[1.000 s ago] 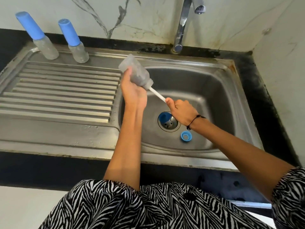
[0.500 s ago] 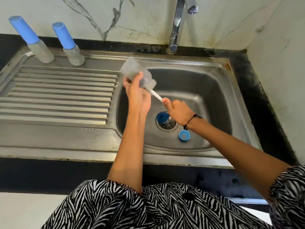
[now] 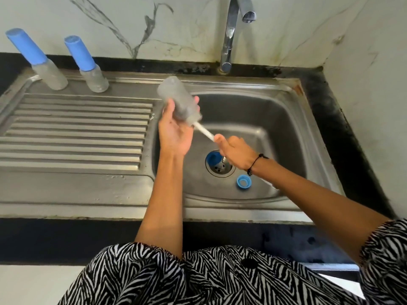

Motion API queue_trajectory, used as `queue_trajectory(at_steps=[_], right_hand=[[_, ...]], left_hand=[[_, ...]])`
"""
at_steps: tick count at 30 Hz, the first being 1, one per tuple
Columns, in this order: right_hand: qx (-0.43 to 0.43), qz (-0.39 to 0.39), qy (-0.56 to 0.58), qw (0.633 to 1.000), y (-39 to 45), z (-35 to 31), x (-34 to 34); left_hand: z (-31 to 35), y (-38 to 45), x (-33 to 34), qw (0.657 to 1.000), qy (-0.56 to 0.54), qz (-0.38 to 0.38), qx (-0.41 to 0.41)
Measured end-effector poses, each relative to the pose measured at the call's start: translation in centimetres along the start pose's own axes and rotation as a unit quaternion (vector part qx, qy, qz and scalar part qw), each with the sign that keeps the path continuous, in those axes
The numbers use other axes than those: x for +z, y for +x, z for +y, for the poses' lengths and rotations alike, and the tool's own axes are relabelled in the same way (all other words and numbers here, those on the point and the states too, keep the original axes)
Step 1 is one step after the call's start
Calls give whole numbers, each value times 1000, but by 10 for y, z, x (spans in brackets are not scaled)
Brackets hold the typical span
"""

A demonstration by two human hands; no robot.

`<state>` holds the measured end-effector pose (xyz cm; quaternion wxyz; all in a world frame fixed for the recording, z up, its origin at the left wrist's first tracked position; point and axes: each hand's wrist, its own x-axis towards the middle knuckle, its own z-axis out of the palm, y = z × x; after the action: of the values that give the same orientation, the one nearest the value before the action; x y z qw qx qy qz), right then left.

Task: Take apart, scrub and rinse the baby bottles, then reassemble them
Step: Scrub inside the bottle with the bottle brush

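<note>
Clear bottle [image 3: 176, 100] gripped in left hand [image 3: 174, 133], mouth slanting down-right toward right hand [image 3: 235, 154], fist closed round brush handle [image 3: 203, 130] along bottle's axis.

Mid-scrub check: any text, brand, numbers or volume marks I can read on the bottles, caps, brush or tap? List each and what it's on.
None can be read.
Bottle in the left hand: the clear bottle is motion-blurred; no marks show.
Two capped bottles on the drainboard: any graduations are too small to tell.
Blue ring in the sink basin: no lettering visible.
Brush handle in the right hand, and tap: plain.
</note>
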<state>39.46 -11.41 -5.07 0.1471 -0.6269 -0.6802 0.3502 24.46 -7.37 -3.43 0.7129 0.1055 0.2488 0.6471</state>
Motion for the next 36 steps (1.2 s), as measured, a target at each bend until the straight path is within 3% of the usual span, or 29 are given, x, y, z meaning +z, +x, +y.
queue_trajectory(at_steps=[3,7,11,14,17,20,22,26,28,30,33,36], right_hand=[[-4,-37,-41,998,-11,4,12],[30,18,-204,978,-6,10,7],[25,16,-97,995,4,14,-8],[10,-30,4,999,1,7,-11],[-11,-50,-57,997,-4,8,-1],[11,-6,-195,981,-4,16,0],[24,19,-217,976,1,20,-5],[-3,12,-21,1000,4,16,-17],[-21,-34,24,999,0,14,-17],[-27,-63,-35,997,-1,17,-12],[-17,-27,-168,985,7,25,-9],[-30,19,-179,983,8,27,-10]], left_hand=[[-3,-1,-12,999,-15,23,-21],[-18,4,-7,986,127,104,17],[-21,11,0,997,45,54,-22],[-22,2,-4,999,-4,37,-21],[-23,-3,-9,998,-11,45,-41],[-27,1,-4,992,74,100,-20],[-32,2,1,989,89,120,-21],[-22,4,9,998,56,23,-3],[-15,6,0,999,52,11,6],[-16,0,-5,999,27,44,-13],[-30,-10,-4,991,103,90,5],[-28,-14,-3,994,79,80,2]])
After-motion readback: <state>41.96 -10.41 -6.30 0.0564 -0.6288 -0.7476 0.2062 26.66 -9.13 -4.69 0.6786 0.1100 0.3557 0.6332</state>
